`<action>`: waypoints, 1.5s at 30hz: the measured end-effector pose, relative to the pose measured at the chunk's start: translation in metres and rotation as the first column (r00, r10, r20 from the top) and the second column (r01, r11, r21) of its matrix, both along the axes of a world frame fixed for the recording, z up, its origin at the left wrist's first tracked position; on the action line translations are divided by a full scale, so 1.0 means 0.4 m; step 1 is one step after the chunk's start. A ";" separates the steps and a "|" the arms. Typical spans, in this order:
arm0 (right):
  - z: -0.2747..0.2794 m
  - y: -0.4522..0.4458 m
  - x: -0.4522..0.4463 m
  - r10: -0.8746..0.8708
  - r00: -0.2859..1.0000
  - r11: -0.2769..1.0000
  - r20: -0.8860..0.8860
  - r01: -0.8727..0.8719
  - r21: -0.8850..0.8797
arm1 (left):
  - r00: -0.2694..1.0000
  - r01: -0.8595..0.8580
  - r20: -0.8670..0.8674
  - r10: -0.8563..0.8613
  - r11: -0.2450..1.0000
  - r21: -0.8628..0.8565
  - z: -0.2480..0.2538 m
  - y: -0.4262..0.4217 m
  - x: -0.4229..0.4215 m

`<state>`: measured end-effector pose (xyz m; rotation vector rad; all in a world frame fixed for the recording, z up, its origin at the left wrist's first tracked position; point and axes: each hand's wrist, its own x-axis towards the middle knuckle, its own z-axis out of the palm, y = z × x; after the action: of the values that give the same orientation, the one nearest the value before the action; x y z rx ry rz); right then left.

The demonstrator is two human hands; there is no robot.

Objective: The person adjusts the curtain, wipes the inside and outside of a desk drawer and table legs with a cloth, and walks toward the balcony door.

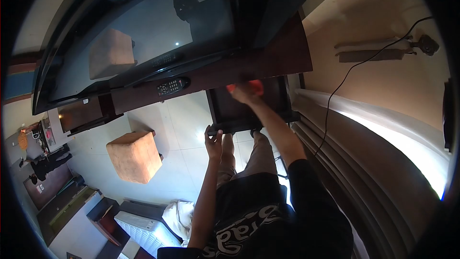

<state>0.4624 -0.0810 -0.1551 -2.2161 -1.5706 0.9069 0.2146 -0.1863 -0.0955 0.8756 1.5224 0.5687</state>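
Observation:
A dark drawer (273, 98) stands pulled out beneath the dark red-brown cabinet top (287, 52). My left hand (213, 140) grips the drawer's front edge near its left corner, fingers wrapped round it. Inside the drawer, toward the back, my right hand (244, 93) is on a red cloth (256, 87); its fingers are partly blurred and the cloth shows around them. A black remote control (173, 86) lies on the cabinet top, left of the drawer, in front of the television (158, 29).
An orange-brown stool (134, 157) stands on the tiled floor at the left. Curtains (354, 182) hang at the right, with a black cable (335, 88) running down beside them. A mattress (143, 232) lies at the lower left. Another person (49, 168) is far left.

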 end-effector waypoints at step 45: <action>0.109 -0.148 0.003 0.451 0.879 0.854 -0.154 -0.475 -0.211 | 0.950 0.310 -0.118 -0.288 0.909 0.277 0.046 0.051 -0.004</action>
<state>0.4635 -0.1403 -0.1116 -1.9207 -2.0905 1.3876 0.2130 -0.1660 -0.0771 1.3475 1.3520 0.5466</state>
